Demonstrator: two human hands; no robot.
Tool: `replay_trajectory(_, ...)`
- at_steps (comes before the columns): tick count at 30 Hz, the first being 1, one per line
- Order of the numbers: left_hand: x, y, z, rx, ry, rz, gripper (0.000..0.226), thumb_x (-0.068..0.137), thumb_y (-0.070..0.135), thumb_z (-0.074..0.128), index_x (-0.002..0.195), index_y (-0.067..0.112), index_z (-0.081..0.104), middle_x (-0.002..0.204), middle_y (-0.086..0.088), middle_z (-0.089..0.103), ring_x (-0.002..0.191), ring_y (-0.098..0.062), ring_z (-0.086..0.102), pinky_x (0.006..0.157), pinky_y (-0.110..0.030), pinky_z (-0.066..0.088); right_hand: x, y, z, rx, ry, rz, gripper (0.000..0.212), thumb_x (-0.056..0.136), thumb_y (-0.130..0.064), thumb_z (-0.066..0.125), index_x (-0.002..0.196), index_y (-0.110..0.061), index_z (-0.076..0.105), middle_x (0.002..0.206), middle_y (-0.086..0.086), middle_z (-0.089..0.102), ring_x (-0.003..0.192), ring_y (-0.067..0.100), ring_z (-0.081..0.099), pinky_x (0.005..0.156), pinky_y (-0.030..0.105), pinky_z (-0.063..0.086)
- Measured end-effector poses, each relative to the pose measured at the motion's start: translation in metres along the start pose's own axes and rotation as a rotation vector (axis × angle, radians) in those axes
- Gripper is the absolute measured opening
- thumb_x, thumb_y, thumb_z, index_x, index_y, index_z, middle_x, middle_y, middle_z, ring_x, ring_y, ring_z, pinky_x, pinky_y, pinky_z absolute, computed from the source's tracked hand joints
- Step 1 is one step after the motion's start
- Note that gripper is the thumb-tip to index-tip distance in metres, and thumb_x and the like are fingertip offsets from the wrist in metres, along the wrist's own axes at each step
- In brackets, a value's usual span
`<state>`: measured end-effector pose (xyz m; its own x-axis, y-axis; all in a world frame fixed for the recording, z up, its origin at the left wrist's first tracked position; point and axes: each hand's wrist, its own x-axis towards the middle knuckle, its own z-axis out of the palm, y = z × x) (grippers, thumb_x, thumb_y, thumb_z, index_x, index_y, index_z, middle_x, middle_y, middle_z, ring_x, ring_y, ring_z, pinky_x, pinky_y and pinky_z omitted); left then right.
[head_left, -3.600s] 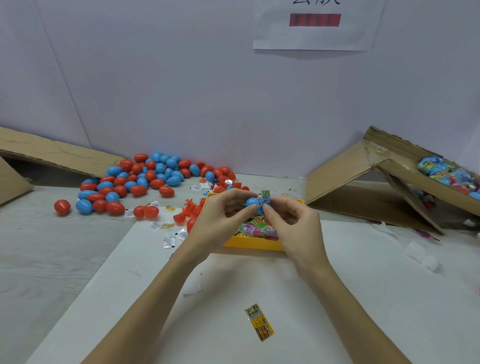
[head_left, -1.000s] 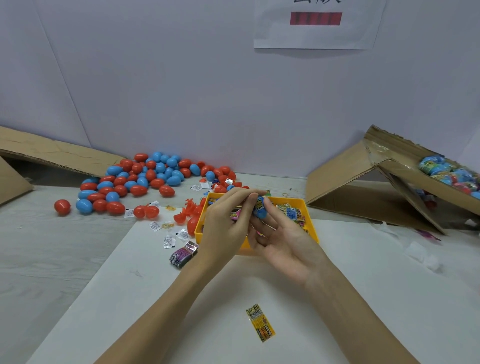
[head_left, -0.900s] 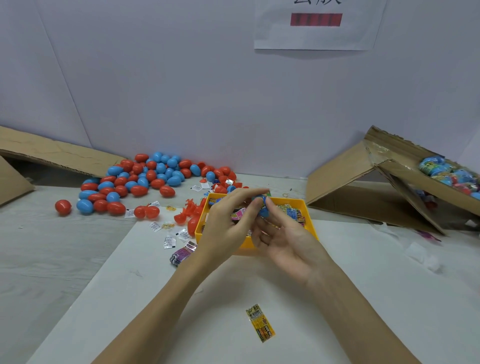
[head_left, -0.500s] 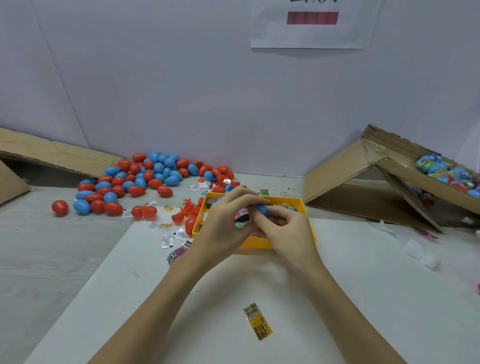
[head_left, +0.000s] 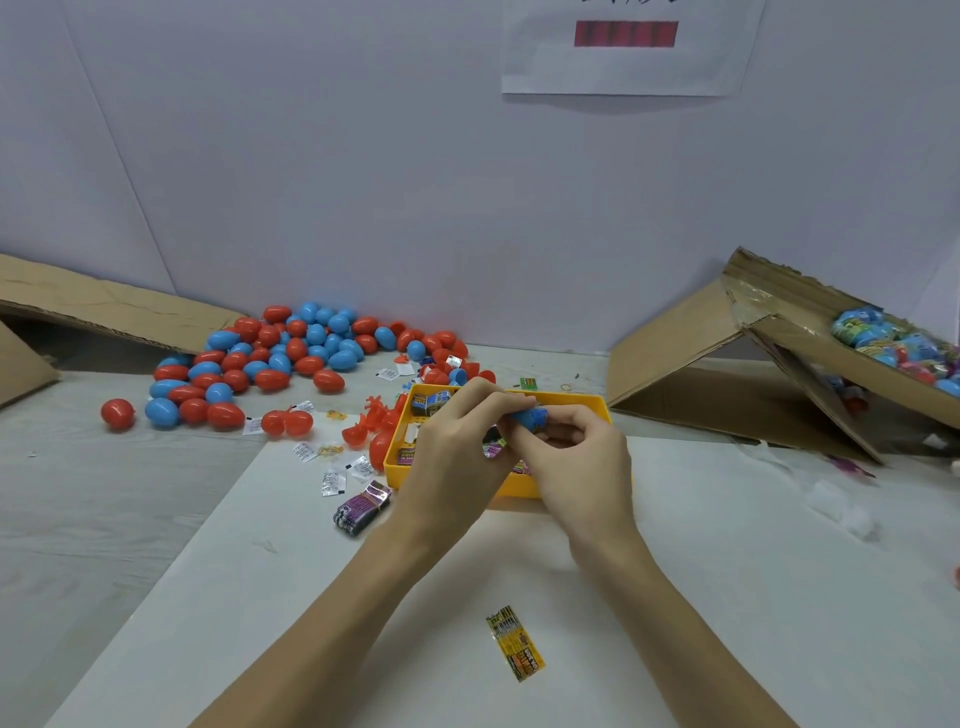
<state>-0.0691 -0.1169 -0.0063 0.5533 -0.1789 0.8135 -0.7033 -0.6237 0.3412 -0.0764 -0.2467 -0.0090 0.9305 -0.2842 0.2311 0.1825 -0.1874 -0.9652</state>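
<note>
Pinching the blue egg (head_left: 530, 417) over the yellow tray (head_left: 576, 400), left hand (head_left: 457, 457) and right hand (head_left: 587, 467) probably needed its halves lined up square before squeezing it shut, imo.

Bare left hand (head_left: 453, 460), bare right hand (head_left: 589, 470)

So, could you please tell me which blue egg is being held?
The blue egg over the yellow tray, gripped by left hand and right hand; the others lie in the pile.
</note>
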Motion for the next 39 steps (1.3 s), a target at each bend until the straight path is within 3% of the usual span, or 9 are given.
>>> replay_trajectory(9, 0.003, -0.006, -0.004, -0.025, -0.12, 0.067, 0.038, 0.08, -0.001, 0.082, 0.118, 0.003, 0.074, 0.111, -0.01, 0.071, 0.101, -0.022, 0.07, 0.087, -0.024, 0.06, 0.002, -0.005, -0.006, 0.124, -0.082, 0.114, 0.019, 0.085, -0.023, 0.082, 0.097, -0.027, 0.069, 0.091, -0.007, 0.076, 0.078, 0.01, 0.075, 0.067, 0.019, 0.06)
replay_trajectory(13, 0.002, -0.007, -0.003, 0.003, -0.142, 0.075, 0.038, 0.081, 0.0, 0.081, 0.117, 0.003, 0.074, 0.111, -0.01, 0.07, 0.1, -0.021, 0.069, 0.087, -0.02, 0.058, 0.001, -0.009, -0.007, 0.087, -0.124, 0.159, 0.024, 0.086, -0.025, 0.081, 0.107, -0.022, 0.07, 0.098, -0.002, 0.077, 0.084, 0.014, 0.076, 0.076, 0.026, 0.063)
replay_trajectory(18, 0.004, -0.014, -0.004, 0.004, -0.132, 0.055, 0.033, 0.078, -0.002, 0.083, 0.11, 0.001, 0.074, 0.111, -0.012, 0.069, 0.1, -0.02, 0.068, 0.091, -0.006, 0.048, 0.003, -0.017, -0.015, 0.039, -0.258, 0.133, 0.03, 0.089, -0.034, 0.076, 0.116, -0.02, 0.072, 0.103, -0.005, 0.076, 0.088, 0.012, 0.076, 0.073, 0.02, 0.06)
replay_trajectory(21, 0.003, -0.015, -0.003, -0.001, -0.134, 0.037, 0.033, 0.075, -0.002, 0.085, 0.106, 0.002, 0.073, 0.109, -0.01, 0.069, 0.096, -0.018, 0.067, 0.09, -0.001, 0.045, 0.0, -0.017, -0.013, -0.066, -0.213, 0.103, 0.033, 0.089, -0.034, 0.077, 0.119, -0.02, 0.073, 0.107, -0.007, 0.075, 0.099, 0.013, 0.072, 0.086, 0.029, 0.062)
replay_trajectory(26, 0.001, -0.017, 0.0, 0.016, -0.138, 0.033, 0.042, 0.076, 0.01, 0.088, 0.115, 0.005, 0.07, 0.114, -0.008, 0.067, 0.101, -0.019, 0.066, 0.091, -0.01, 0.05, 0.0, -0.02, -0.011, -0.081, -0.203, 0.114, 0.025, 0.093, -0.028, 0.074, 0.117, -0.019, 0.075, 0.107, -0.001, 0.076, 0.1, 0.015, 0.071, 0.087, 0.032, 0.062)
replay_trajectory(28, 0.002, -0.016, -0.002, 0.034, -0.12, 0.0, 0.051, 0.084, 0.03, 0.081, 0.126, 0.008, 0.066, 0.123, -0.006, 0.063, 0.109, -0.016, 0.062, 0.093, -0.02, 0.054, 0.012, -0.027, -0.02, 0.044, -0.178, 0.152, 0.014, 0.096, -0.02, 0.07, 0.107, -0.014, 0.077, 0.102, 0.01, 0.077, 0.098, 0.019, 0.072, 0.088, 0.035, 0.062)
replay_trajectory(30, 0.003, -0.017, -0.004, 0.046, -0.093, -0.026, 0.053, 0.089, 0.044, 0.069, 0.128, 0.01, 0.065, 0.124, -0.004, 0.061, 0.11, -0.015, 0.061, 0.091, -0.024, 0.056, 0.042, -0.042, -0.042, 0.398, -0.11, 0.229, 0.014, 0.098, -0.012, 0.066, 0.106, -0.004, 0.075, 0.105, 0.018, 0.075, 0.095, 0.022, 0.071, 0.086, 0.033, 0.06)
replay_trajectory(34, 0.003, -0.021, -0.004, 0.086, -0.066, -0.006, 0.038, 0.093, 0.041, 0.061, 0.114, 0.011, 0.071, 0.116, -0.003, 0.063, 0.104, -0.016, 0.063, 0.084, -0.02, 0.054, 0.105, -0.072, -0.108, 1.192, 0.168, 0.207, 0.03, 0.102, -0.008, 0.051, 0.128, 0.007, 0.055, 0.133, 0.023, 0.06, 0.112, 0.028, 0.068, 0.091, 0.029, 0.059)
replay_trajectory(39, 0.003, -0.025, -0.002, 0.136, -0.081, 0.02, 0.029, 0.092, 0.038, 0.06, 0.101, 0.014, 0.074, 0.108, -0.001, 0.064, 0.098, -0.014, 0.062, 0.077, -0.017, 0.051, 0.104, -0.044, -0.106, 1.125, 0.059, 0.258, 0.05, 0.1, -0.005, 0.046, 0.149, 0.006, 0.038, 0.14, 0.029, 0.055, 0.116, 0.032, 0.068, 0.1, 0.034, 0.053)
